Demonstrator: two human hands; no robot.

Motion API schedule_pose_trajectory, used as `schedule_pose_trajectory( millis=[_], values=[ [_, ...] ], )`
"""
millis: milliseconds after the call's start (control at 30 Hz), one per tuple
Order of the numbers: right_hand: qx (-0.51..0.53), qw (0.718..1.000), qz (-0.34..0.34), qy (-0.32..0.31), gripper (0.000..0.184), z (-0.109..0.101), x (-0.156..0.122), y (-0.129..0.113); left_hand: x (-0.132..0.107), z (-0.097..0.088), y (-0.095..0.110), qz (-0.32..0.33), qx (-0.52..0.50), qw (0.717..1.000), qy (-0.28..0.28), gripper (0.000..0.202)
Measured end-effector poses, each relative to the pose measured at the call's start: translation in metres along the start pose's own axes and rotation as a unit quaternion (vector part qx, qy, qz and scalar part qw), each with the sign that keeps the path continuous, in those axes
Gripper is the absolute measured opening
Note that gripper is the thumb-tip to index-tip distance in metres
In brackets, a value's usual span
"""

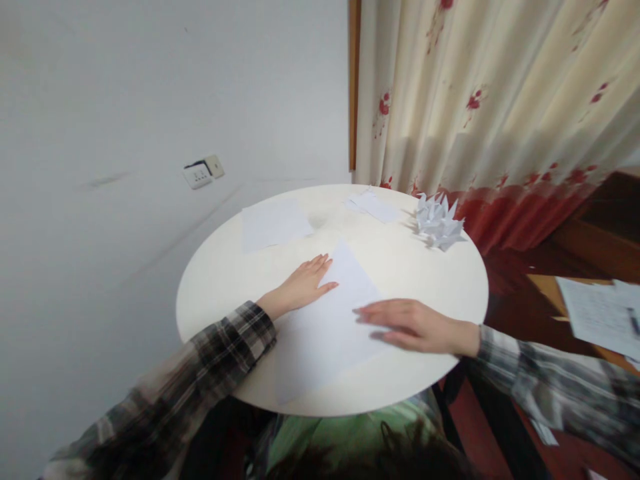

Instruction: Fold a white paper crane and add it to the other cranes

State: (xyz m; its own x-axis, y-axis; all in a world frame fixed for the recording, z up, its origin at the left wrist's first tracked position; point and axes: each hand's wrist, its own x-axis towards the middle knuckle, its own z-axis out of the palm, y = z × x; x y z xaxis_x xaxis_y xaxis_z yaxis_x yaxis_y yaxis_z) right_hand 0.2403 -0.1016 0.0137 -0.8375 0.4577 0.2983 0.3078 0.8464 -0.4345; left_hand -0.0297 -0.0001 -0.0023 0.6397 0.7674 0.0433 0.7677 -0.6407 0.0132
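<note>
A white sheet of paper [330,333] lies at an angle on the round white table [425,280], its far end coming to a point. My left hand [303,283] rests flat across the sheet's left edge, fingers stretched out and thumb apart. Over the sheet's right edge is my right hand [413,325], a little blurred, with its fingers extended and the thumb separate. Nothing shows between the fingers of either hand. Whether the right fingertips touch the paper I cannot tell.
Another white sheet [275,223] lies at the table's far left, and smaller paper pieces [374,205] at the back. Several folded paper cranes [437,221] cluster near the right rim. A wall socket [197,175], a floral curtain [450,100] and papers on a side surface [600,313] surround the table.
</note>
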Motion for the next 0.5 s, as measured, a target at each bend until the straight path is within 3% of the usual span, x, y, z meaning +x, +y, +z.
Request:
schedule_pose_trajectory(
  millis=[133,267,500],
  values=[
    [-0.034,0.988,0.116,0.096,0.040,-0.017,0.017,0.041,-0.002,0.003,0.000,0.019,-0.024,0.999,-0.026,0.066],
    [-0.085,0.989,0.097,0.073,0.043,-0.015,0.050,0.073,-0.002,0.004,-0.003,0.044,-0.031,0.998,-0.021,0.065],
    [-0.156,0.976,0.148,0.022,0.066,0.023,0.084,0.088,-0.002,0.005,-0.002,0.071,-0.024,0.997,-0.019,0.065]
  ],
)
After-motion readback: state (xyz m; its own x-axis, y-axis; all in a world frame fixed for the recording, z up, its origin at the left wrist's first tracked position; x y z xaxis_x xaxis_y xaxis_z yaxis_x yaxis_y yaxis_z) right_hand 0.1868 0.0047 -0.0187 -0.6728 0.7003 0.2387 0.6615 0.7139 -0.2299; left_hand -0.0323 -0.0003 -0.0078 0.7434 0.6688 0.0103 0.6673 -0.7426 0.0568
